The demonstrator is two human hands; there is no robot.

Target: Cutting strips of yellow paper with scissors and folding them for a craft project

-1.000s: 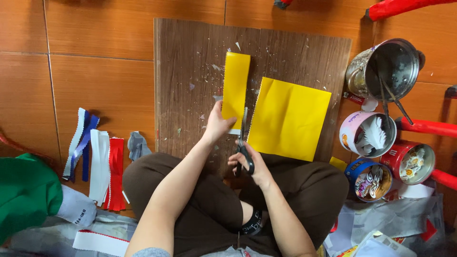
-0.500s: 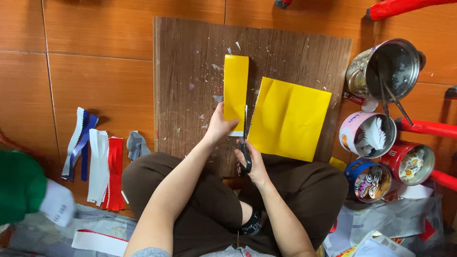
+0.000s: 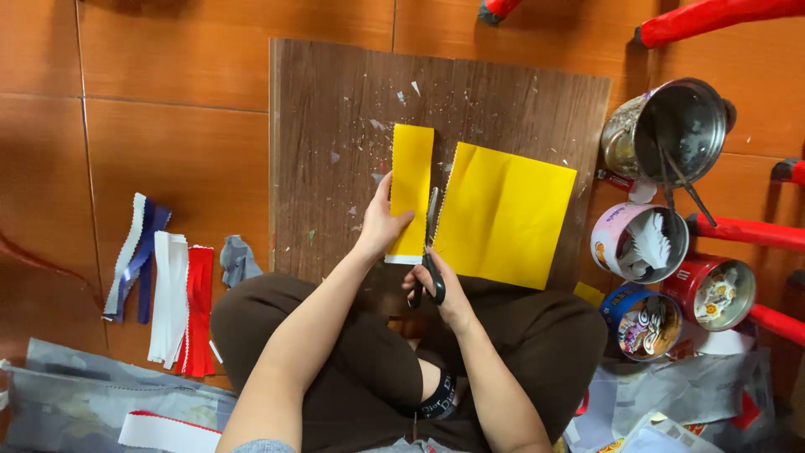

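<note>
My left hand [image 3: 381, 225] pinches the lower left edge of a narrow yellow paper strip [image 3: 412, 180] lying on a brown wooden board [image 3: 335, 126]. My right hand [image 3: 440, 289] grips black-handled scissors [image 3: 429, 252], whose blades point up along the cut between the strip and the wide yellow sheet [image 3: 507, 214]. Both cut edges are zigzagged. The sheet lies flat to the right of the blades. I sit cross-legged in brown trousers at the board's near edge.
Blue, white and red zigzag-edged paper strips [image 3: 163, 285] and a grey scrap [image 3: 237, 260] lie on the orange tiled floor at left. A metal pot [image 3: 671, 134] and three round tins [image 3: 662, 277] of paper pieces stand at right. Red bars [image 3: 738, 226] cross the far right.
The scissors have cut further up the yellow paper, so the narrow strip now stands more apart from the wide sheet. A green object at the lower left has left the view.
</note>
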